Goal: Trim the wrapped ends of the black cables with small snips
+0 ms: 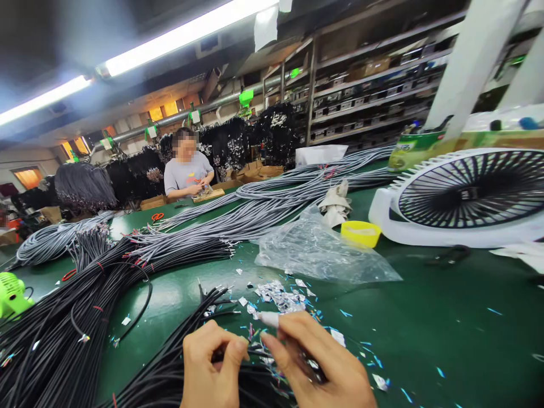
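My left hand point(215, 360) is at the bottom centre, its thumb and forefinger pinched round the end of a black cable. Close by on the right is my right hand point(317, 357), with a white covering on one fingertip. Its thumb and forefinger are a little apart beside the cable end, and a dark object, too unclear to name, lies under its fingers. Black cables point(170, 345) run below and left of my hands. Scraps of silvery foil point(280, 296) and blue bits lie just beyond them on the green table point(459, 334).
Bundles of grey cables point(238, 218) cross the table. A clear plastic bag point(318, 249), a yellow ring-shaped object point(360, 233) and a white fan point(467, 195) stand at the right. A green fan point(12, 294) is at the left. Across the table sits a person point(187, 167).
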### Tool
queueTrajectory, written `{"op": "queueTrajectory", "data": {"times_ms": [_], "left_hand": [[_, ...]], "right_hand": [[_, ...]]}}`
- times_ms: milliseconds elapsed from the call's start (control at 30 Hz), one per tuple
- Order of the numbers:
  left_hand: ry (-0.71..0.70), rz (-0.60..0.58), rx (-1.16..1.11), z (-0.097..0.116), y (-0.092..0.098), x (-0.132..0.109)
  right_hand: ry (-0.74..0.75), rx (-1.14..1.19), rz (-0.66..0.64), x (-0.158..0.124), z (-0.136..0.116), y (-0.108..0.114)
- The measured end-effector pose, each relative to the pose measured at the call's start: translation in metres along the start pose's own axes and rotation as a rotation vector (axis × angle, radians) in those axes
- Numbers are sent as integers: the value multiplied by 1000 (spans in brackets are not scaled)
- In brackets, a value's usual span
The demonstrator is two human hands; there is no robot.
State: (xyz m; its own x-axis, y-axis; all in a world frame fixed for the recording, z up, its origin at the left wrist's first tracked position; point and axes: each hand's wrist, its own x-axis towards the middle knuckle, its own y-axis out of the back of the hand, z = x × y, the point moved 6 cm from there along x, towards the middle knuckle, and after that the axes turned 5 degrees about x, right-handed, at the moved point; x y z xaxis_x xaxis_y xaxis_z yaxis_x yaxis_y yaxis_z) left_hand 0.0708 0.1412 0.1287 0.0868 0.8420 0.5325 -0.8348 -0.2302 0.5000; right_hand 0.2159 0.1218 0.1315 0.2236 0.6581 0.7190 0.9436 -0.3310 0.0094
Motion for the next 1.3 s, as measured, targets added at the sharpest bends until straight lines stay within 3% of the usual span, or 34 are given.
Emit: {"op": "queueTrajectory", "data": {"times_ms": [100, 300, 667, 733, 833, 967, 1033, 1133, 1300], "left_hand": [[-18, 27, 13, 1, 1, -1], [-77, 35, 35, 5, 1, -2], [-137, 49, 87, 8, -3, -4], [-159, 37, 98, 9, -2, -3], [-231, -52, 101, 12, -1, 1], [-259, -227, 73, 14, -5, 4], [-219, -271, 31, 12, -7, 5], [-141, -321, -66, 6, -12, 3], [58, -298, -206, -10, -16, 2]], "right_hand": [[-134, 29, -28, 3, 2, -3], [-227, 85, -23, 4, 3, -5], [-185, 31, 32, -1, 5, -6], [-233, 58, 47, 0, 5, -5], [-492, 202, 7, -2, 16, -7], [-1057, 695, -154, -20, 38, -26], [-1194, 886, -197, -26, 40, -33], [-1125, 850, -153, -22, 40, -32], [-776, 556, -34, -14, 31, -17]]}}
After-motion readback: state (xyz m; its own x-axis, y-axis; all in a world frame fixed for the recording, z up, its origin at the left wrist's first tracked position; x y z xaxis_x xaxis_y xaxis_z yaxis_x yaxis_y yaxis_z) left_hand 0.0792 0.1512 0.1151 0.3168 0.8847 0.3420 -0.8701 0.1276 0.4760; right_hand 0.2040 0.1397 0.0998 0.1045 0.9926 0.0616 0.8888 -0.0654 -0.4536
